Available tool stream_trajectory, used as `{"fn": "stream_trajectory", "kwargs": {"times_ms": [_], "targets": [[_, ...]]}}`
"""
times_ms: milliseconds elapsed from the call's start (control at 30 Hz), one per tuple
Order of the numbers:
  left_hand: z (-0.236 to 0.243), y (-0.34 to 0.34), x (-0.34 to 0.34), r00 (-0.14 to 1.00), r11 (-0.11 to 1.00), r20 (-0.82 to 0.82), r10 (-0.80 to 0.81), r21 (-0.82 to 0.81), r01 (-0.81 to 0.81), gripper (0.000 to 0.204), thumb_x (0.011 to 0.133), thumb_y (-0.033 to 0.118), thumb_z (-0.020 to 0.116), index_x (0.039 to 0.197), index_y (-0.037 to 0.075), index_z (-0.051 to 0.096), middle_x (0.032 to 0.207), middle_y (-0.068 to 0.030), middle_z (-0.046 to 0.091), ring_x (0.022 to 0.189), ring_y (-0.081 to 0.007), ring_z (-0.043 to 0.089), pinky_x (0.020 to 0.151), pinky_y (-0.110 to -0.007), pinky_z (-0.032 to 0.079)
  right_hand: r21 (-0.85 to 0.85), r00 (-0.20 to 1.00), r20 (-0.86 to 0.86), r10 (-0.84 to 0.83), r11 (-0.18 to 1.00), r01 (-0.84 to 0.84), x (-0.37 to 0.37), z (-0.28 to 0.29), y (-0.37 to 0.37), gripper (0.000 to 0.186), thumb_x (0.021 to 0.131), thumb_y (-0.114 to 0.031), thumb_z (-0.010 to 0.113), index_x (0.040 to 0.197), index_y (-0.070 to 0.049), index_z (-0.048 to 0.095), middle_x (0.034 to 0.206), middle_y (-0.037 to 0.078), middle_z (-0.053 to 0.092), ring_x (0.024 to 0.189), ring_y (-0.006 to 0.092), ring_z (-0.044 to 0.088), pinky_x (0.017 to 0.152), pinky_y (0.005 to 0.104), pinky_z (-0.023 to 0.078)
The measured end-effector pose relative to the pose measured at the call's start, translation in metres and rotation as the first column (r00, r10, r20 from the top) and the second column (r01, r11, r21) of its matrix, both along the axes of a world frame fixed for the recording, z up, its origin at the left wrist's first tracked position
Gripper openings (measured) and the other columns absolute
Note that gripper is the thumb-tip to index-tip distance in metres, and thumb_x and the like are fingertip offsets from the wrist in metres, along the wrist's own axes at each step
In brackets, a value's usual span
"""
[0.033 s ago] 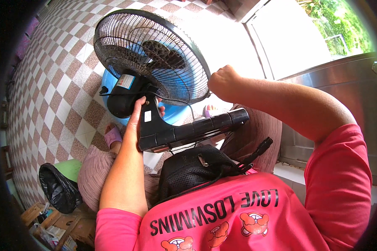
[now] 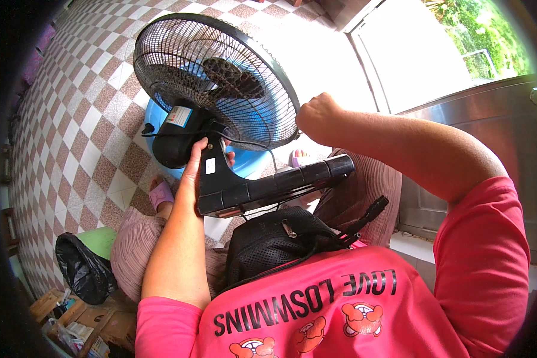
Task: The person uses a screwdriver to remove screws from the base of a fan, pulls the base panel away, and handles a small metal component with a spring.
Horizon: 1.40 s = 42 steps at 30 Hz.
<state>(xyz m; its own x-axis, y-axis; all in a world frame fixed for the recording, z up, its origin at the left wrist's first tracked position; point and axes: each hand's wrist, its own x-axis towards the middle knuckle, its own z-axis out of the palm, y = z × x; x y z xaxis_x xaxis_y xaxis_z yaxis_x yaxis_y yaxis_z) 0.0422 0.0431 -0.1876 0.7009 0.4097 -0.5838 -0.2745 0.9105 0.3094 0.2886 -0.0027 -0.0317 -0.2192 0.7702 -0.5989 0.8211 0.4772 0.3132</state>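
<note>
A black electric fan (image 2: 174, 146) lies tilted in front of me, its round wire grille (image 2: 179, 56) facing away and its flat base (image 2: 274, 188) toward me. My left hand (image 2: 206, 155) is closed around the neck between motor and base, thumb on the near side. Against the right rim of the grille, my right hand (image 2: 320, 114) is held in a fist. Its fingertips are hidden, so I cannot see what they grip. A black cord (image 2: 262, 144) loops behind the motor. Dusty-looking dark blades (image 2: 232, 77) show through the wires.
Under the fan stands a blue basin (image 2: 247, 164) on the checkered tile floor (image 2: 89, 119). A black bag-lined bin (image 2: 83, 268) and a wooden crate of odds and ends (image 2: 83, 322) are at lower left. A metal door panel (image 2: 459, 110) is on the right. A black pouch (image 2: 277, 235) sits at my waist.
</note>
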Motion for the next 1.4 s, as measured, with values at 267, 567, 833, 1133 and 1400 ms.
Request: {"fn": "stream_trajectory", "kwargs": {"times_ms": [267,567,833,1133,1400], "targets": [[-0.004,0.002,-0.001,1.000,0.999,0.011,-0.017,-0.031,0.018,0.055,0.074,0.050,0.063,0.105,0.005,0.057,0.084,-0.0137,0.062,0.074,-0.0221,0.061,0.068,-0.032,0.053,-0.012,0.998,0.027,-0.065,0.998,0.065,0.004,-0.006,0.002,0.008,0.076,-0.012,0.063,0.079,-0.007,0.068,0.075,0.008,0.066,0.069,0.0192,0.066,0.056,0.0325,0.052],[0.002,-0.001,0.001,1.000,0.999,0.003,0.022,-0.032,-0.022,0.056,0.073,0.049,0.065,0.106,0.005,0.057,0.085,-0.0139,0.062,0.073,-0.0221,0.061,0.066,-0.032,0.053,-0.083,0.914,0.022,-0.405,0.910,0.405,0.000,-0.003,0.012,0.015,0.077,-0.014,0.061,0.086,-0.004,0.068,0.078,0.012,0.066,0.077,0.0243,0.065,0.064,0.0330,0.051],[-0.006,0.002,0.001,1.000,1.000,-0.004,0.022,0.019,-0.022,0.055,0.074,0.050,0.063,0.104,0.005,0.057,0.083,-0.0135,0.062,0.072,-0.0228,0.062,0.065,-0.032,0.053,-0.146,0.909,0.017,-0.417,0.898,0.415,-0.004,0.005,0.017,0.019,0.074,-0.011,0.062,0.089,-0.001,0.066,0.081,0.013,0.065,0.077,0.0253,0.065,0.066,0.0341,0.051],[-0.007,0.004,-0.002,0.998,1.000,0.056,-0.017,-0.002,0.017,0.050,0.081,0.046,0.057,0.103,0.001,0.059,0.088,-0.0080,0.063,0.078,-0.0221,0.062,0.069,-0.033,0.054,-0.084,0.892,-0.047,-0.450,0.891,0.445,0.005,0.009,0.015,0.017,0.073,-0.008,0.062,0.089,-0.002,0.066,0.080,0.013,0.065,0.077,0.0247,0.065,0.065,0.0330,0.051],[0.000,0.002,-0.002,1.000,1.000,0.024,-0.016,-0.001,0.016,0.050,0.079,0.047,0.059,0.103,0.002,0.059,0.088,-0.0077,0.063,0.078,-0.0214,0.062,0.069,-0.033,0.053,-0.002,0.998,0.061,-0.015,1.000,0.015,0.006,0.002,0.008,0.006,0.072,-0.010,0.067,0.076,-0.006,0.068,0.072,0.010,0.065,0.070,0.0212,0.066,0.052,0.0353,0.051]]}}
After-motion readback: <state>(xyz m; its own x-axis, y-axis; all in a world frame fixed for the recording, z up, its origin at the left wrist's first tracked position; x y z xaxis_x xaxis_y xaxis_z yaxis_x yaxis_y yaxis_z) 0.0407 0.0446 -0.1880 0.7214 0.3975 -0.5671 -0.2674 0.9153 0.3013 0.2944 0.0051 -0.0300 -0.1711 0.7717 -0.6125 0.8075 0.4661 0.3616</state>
